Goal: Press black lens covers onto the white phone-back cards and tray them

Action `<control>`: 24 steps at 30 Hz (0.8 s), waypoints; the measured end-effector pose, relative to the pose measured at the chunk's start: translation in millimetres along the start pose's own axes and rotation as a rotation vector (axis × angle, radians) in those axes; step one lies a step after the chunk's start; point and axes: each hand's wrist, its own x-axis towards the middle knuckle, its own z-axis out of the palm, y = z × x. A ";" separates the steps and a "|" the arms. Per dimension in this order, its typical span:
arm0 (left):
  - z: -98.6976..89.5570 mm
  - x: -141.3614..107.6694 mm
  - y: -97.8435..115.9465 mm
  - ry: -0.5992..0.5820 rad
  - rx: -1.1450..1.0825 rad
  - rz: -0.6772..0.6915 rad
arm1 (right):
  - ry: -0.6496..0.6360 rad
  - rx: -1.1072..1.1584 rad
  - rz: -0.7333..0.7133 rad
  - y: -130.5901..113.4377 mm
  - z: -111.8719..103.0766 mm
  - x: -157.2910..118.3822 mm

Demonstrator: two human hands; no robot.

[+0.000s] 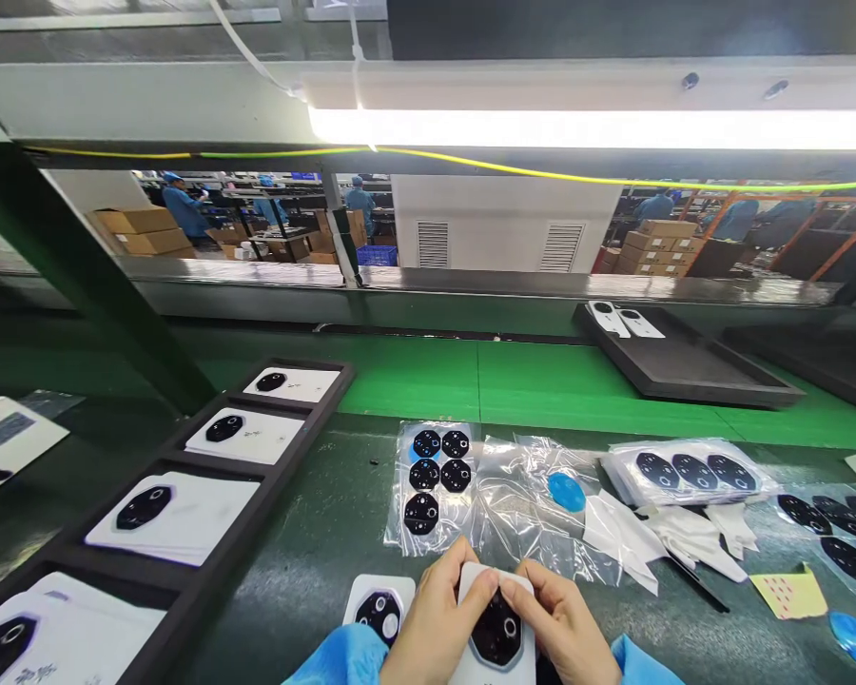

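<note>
Low in the head view, both hands hold a white rounded panel (pixel 486 668) that looks like a phone back cover. It carries a black octagonal camera-lens plate (pixel 497 633). My left hand (pixel 438 614) grips its left side and my right hand (pixel 560 618) its right. Both thumbs press at the plate's upper edge, close together. A similar white panel with a black lens plate (pixel 379 609) lies left of my left hand. Beyond the hands lies a clear sheet with several black lens discs (pixel 428 485), beside crumpled clear film (pixel 514 495) bearing a blue disc (pixel 566 492).
A black compartment tray (pixel 210 552) at left holds stacked white panels. White wipes (pixel 620 533), a black stick (pixel 699 582), a yellow note (pixel 788 592) and a stack of disc sheets (pixel 689 473) lie right. Another black tray (pixel 691 357) rests on the green surface behind.
</note>
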 end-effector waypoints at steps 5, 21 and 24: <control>-1.4 -4.2 3.6 -0.148 -0.247 0.032 | 0.063 0.035 0.002 2.8 -5.1 7.9; -0.2 0.7 -3.1 -0.049 -0.372 0.037 | 0.023 0.055 -0.101 11.4 -3.4 3.2; -1.4 -0.6 -2.2 -0.038 -0.338 0.026 | 0.003 0.054 -0.137 13.1 -3.0 1.7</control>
